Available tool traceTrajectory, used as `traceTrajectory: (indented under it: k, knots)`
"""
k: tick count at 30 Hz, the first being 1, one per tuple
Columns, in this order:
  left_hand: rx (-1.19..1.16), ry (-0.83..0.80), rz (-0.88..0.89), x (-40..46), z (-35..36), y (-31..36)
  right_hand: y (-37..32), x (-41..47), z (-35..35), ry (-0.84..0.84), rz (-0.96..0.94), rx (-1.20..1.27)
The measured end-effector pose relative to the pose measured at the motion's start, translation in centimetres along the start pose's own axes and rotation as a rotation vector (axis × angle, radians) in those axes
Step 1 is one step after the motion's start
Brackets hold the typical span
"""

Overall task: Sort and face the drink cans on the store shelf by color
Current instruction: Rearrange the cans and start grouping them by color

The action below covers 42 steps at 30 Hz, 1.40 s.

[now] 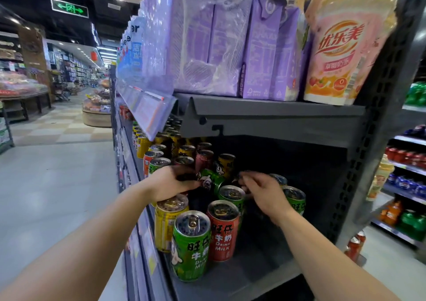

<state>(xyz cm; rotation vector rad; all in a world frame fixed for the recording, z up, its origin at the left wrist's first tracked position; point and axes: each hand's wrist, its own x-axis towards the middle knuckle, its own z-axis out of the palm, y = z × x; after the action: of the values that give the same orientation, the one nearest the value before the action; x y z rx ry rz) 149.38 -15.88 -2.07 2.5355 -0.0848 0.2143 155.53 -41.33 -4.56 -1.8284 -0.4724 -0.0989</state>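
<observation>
On the lower shelf: drink cans stand in a loose cluster on a dark grey metal shelf [249, 275], smooth and flat, with a bare patch to the right.
Left hand [171, 183]: fingers curled round a tilted green can [211, 181], glossy, with a cartoon face on its side; it leans above the upright cans.
Right hand [262, 190]: blurred, fingers bent and drawn together over the cans; whether it pinches anything cannot be told.
Front cans: a green cylinder [191, 245] with silver lid and ring pull stands nearest, a red can [222, 229] just beside it, a yellow can [168, 222] to the left, under the left wrist.
Behind: two more green cans [231, 196] [296, 199] near the right hand; yellow, red and dark cans further back in rows.
Upper shelf: purple cartons [265, 54] in crinkled clear wrap, boxy with gabled tops; a pink tapered cup [341, 49] with a yellow lid.
Upright [378, 125]: perforated grey steel.
</observation>
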Motion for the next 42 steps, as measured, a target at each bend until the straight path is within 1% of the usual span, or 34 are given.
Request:
traceTrajectory:
  k: [3,8,10,13,17,20,24,27,32,35,39,42]
  knots:
    - [-0.082,-0.005,-0.046,0.0,0.2,-0.1,-0.1,1.4,0.4,0.035,-0.109,-0.064]
    - [-0.085,0.002,-0.07,0.1,0.2,-0.1,0.5,3.5,1.2,0.006,-0.087,-0.143]
    - [-0.091,-0.005,-0.089,0.3,0.3,-0.3,0.7,4.2,1.4,-0.012,-0.092,-0.227]
    - [-0.084,-0.007,-0.106,0.4,0.3,-0.4,1.1,4.9,1.4,-0.046,-0.113,-0.422]
    - [-0.106,-0.011,-0.115,0.3,0.3,-0.2,0.9,6.0,1.6,-0.11,-0.196,-0.819]
    - [-0.117,-0.016,-0.123,0.1,0.2,0.0,0.1,7.0,2.1,-0.195,-0.151,-1.086]
    - [-0.114,-0.006,-0.123,0.1,0.1,0.1,-0.4,8.0,2.6,-0.29,-0.074,-1.238]
    - [-0.12,-0.005,-0.123,0.1,0.0,0.1,-0.2,8.5,3.1,-0.311,-0.038,-1.285]
    - [-0.115,0.024,-0.106,-0.1,-0.1,0.5,0.2,8.8,3.8,-0.303,0.01,-1.249]
    - [-0.154,0.017,-0.079,-0.3,0.1,0.8,0.3,8.5,3.9,-0.315,0.065,-1.197]
    - [-0.12,-0.004,-0.062,-0.3,0.1,1.1,0.6,9.0,3.8,-0.342,0.06,-1.062]
    - [-0.093,-0.042,-0.048,-0.1,-0.3,1.4,0.6,9.4,3.7,-0.289,0.055,-1.019]
